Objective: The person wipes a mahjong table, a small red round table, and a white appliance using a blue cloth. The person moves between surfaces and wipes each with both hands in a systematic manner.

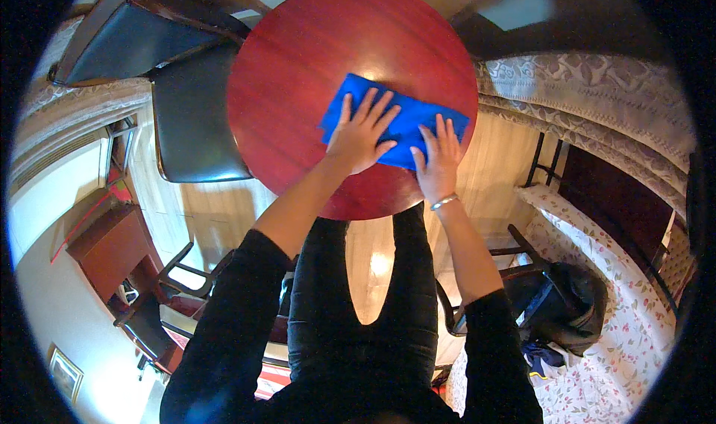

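A blue cloth (411,111) lies spread on the glossy red round table (296,60), right of its middle and reaching close to the right rim. My left hand (361,133) rests on the cloth's left part, palm down with fingers spread. On the right part of the cloth lies my right hand (439,158), its fingers pointing away from me and its thumb apart. A silvery bracelet (444,202) circles my right wrist. Both hands press flat from above, and neither appears to grasp the cloth. The cloth's underside is hidden.
Black-seated chairs (198,116) stand close to the table's left side. Patterned curtains (582,88) hang at the right. Below them is a bed with a floral sheet (621,345), bearing a dark bag (582,312). My legs (319,290) are under the table's near edge.
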Motion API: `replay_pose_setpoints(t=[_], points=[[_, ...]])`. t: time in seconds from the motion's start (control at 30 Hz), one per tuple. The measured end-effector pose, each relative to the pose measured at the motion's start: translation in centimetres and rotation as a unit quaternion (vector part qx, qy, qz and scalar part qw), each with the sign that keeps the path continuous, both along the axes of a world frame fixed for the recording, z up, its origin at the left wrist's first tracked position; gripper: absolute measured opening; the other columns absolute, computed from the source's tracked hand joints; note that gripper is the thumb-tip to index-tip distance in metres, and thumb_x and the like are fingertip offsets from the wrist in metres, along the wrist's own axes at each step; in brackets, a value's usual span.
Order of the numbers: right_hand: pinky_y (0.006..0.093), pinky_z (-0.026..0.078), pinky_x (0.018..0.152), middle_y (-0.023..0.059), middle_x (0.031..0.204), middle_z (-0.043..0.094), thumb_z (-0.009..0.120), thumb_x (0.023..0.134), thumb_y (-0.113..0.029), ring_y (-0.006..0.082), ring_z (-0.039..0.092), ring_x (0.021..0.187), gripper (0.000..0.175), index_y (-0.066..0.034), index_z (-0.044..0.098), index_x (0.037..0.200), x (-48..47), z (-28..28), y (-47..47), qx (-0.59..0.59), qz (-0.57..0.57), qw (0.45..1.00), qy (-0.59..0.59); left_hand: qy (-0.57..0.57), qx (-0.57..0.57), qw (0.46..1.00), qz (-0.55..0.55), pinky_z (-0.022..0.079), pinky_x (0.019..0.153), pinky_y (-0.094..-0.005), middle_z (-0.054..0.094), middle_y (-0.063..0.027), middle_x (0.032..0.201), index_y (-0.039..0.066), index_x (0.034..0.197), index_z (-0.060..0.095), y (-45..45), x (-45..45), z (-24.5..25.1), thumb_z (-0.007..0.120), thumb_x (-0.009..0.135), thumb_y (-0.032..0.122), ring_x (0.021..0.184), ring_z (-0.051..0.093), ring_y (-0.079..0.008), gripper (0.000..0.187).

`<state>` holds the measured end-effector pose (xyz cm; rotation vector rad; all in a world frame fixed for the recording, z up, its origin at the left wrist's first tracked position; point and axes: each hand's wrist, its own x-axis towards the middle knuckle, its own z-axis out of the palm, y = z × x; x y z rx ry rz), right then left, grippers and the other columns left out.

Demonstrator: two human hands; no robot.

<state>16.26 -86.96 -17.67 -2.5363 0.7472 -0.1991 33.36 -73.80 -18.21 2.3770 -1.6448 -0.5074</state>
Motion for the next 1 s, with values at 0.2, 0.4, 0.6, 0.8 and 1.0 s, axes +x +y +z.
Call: replay_pose_setpoints(t=[0.2,0.4,0.6,0.8,1.0], points=[[0.0634,0.014,0.120,0.0122,0.168,0.020,0.057,0.099,-0.042,0.0423,0.016,0.154,0.054,-0.0357,0.047,0.151,9.6,-1.4,1.1,-0.084,0.018,0.993,0.079,-0.101,0.020,0.992,0.079,0.013,0.119,-0.0688,0.023,-0.0076,0.168,0.021,0.158,0.037,1.1,5.5,0.1,0.050,0.097,0.060,0.155,0.016,-0.0353,0.074],[0.0578,0.016,0.122,0.0065,0.166,0.028,0.046,0.103,-0.044,0.0358,0.020,0.154,0.049,-0.0361,0.045,0.152,17.4,-3.1,-6.3,-0.163,0.012,0.986,0.037,-0.138,-0.064,0.983,0.107,0.020,0.116,-0.0695,0.025,-0.0081,0.167,0.026,0.156,0.038,-5.5,12.5,-1.0,0.056,0.097,0.052,0.153,0.021,-0.0364,0.067],[0.0576,0.013,0.123,0.0045,0.169,0.022,0.043,0.104,-0.046,0.0353,0.018,0.155,0.052,-0.0391,0.039,0.155,20.9,-4.4,-9.3,-0.161,-0.021,0.986,0.029,-0.186,-0.094,0.974,0.090,0.015,0.121,-0.0642,0.025,-0.0030,0.167,0.035,0.157,0.035,-9.3,17.3,-2.7,0.042,0.101,0.061,0.154,0.019,-0.0318,0.063],[0.0580,0.011,0.123,0.0061,0.169,0.022,0.038,0.104,-0.051,0.0347,0.015,0.156,0.054,-0.0385,0.035,0.157,25.7,-4.9,-6.4,-0.173,-0.003,0.985,0.017,-0.199,-0.081,0.968,0.130,0.013,0.123,-0.0599,0.025,-0.0015,0.168,0.037,0.157,0.034,-6.3,20.9,-3.7,0.043,0.101,0.059,0.155,0.018,-0.0299,0.061],[0.0564,0.015,0.123,0.0049,0.167,0.026,0.039,0.105,-0.050,0.0332,0.021,0.154,0.051,-0.0391,0.039,0.155,28.0,-4.0,1.2,-0.184,0.077,0.979,0.038,-0.167,-0.064,0.964,0.196,0.014,0.123,-0.0595,0.023,-0.0027,0.168,0.034,0.157,0.036,3.2,21.2,-3.3,0.045,0.101,0.058,0.155,0.018,-0.0311,0.061]])
